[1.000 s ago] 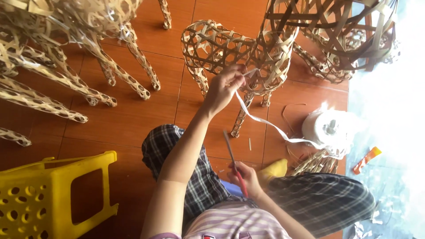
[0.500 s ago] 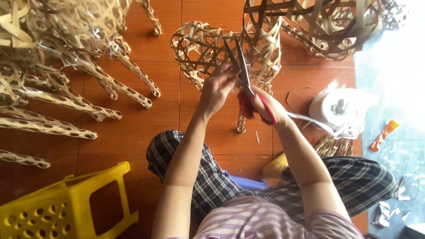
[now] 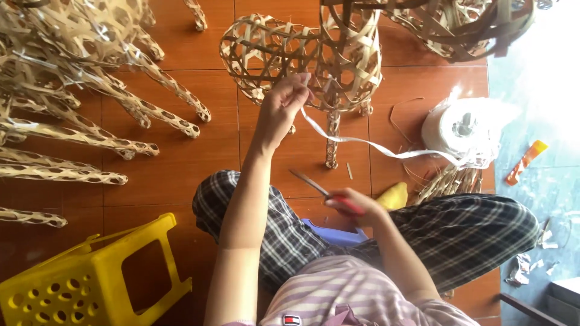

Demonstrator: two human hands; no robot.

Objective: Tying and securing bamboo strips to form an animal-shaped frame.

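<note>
Seated on floor (image 3: 181,163), red-brown tiles, legs in plaid.

L hand (image 3: 284,105) raised, fingertips pressed together, pinching end of white strip (image 3: 368,143) right at underside of woven animal frame (image 3: 302,57). Frame standing upright just ahead of knees, open lattice of pale cane, thin legs on tiles.

Strip sagging from pinch, running R across floor to white roll (image 3: 462,130), well apart from frame. Some slack mid-run.

R hand (image 3: 353,205) low, near lap, closed round red handles of scissors (image 3: 317,188); blades pointing up-left toward L forearm, apart from strip.

Around: more woven frames (image 3: 78,90) lying L, big dark-strip basket form (image 3: 477,24) top R, yellow plastic stool (image 3: 90,281) lower L, orange tool (image 3: 525,162) far R, cane offcuts by roll.

Risks, judged:
- Pinch small, only fingertips; strip could slip out of lattice if roll drags.
- Slack could snag on frame leg, tip light frame.
- Blade tips close to bare forearm; quick lift could nick skin.
- Thin strip may twist or kink at lattice gap.
</note>
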